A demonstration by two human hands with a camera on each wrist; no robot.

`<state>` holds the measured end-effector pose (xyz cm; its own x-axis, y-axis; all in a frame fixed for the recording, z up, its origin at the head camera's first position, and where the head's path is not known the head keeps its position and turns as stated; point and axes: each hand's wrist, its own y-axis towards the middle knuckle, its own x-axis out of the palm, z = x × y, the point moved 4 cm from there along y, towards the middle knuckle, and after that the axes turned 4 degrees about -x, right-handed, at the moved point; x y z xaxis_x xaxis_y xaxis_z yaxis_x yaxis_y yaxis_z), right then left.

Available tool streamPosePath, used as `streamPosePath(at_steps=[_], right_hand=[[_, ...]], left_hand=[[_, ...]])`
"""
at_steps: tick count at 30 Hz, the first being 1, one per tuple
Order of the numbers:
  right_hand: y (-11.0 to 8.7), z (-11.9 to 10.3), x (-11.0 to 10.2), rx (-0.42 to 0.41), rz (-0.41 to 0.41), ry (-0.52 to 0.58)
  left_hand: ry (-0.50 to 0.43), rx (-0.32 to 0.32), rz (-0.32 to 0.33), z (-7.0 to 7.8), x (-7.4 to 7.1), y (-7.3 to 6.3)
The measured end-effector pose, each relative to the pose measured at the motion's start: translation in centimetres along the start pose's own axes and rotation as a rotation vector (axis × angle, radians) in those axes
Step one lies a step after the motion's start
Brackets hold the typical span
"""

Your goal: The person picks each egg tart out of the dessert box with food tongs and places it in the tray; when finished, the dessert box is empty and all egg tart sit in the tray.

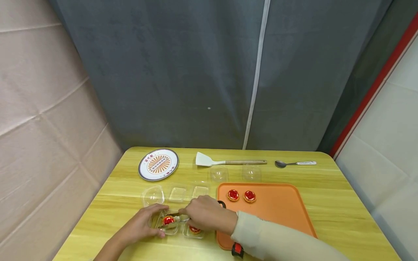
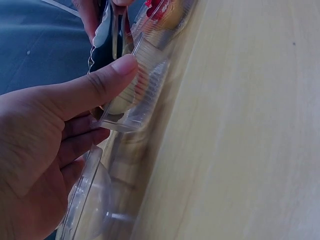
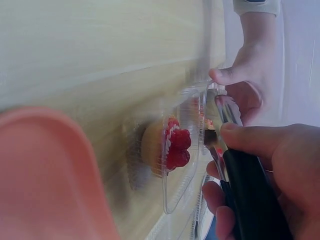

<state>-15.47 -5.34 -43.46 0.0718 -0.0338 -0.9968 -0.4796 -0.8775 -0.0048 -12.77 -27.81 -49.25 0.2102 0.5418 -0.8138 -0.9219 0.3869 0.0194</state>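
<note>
My left hand [image 1: 143,223] holds the rim of a clear plastic box [image 2: 142,107], its thumb on the edge and fingers around the outside. Inside lies a red-topped tart [image 1: 168,220]. With my right hand [image 1: 208,213] I grip metal tongs with black handles [image 3: 252,192]. The tongs' ends reach into that box, one on each side of the tart; whether they press on it I cannot tell. Close by, under my right hand, a second clear box [image 3: 172,200] contains another red-topped tart [image 3: 177,147], partly hidden in the head view.
An orange tray [image 1: 274,210] with two red-topped tarts [image 1: 241,196] lies to the right. Clear plastic pieces [image 1: 177,194], some domed, stand behind my hands. Along the back are a patterned plate [image 1: 159,164], a white spatula with a wooden handle [image 1: 245,162] and a spoon [image 1: 295,164].
</note>
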Motion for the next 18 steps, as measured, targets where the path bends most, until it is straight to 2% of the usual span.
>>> streamPosePath(at_steps=[7,13,18], right_hand=[[-0.2,0.3,-0.1,0.011,-0.019,0.056],[-0.5,0.7,-0.7,0.01,-0.007,0.062],[-1.0,1.1,-0.8,0.021,0.006,0.095]], left_hand=[[0.012,0.028,0.015,0.0,0.0,0.1],[0.011,-0.008,-0.004,-0.2,0.0,0.1],[0.017,-0.008,0.001,-0.2,0.0,0.1]])
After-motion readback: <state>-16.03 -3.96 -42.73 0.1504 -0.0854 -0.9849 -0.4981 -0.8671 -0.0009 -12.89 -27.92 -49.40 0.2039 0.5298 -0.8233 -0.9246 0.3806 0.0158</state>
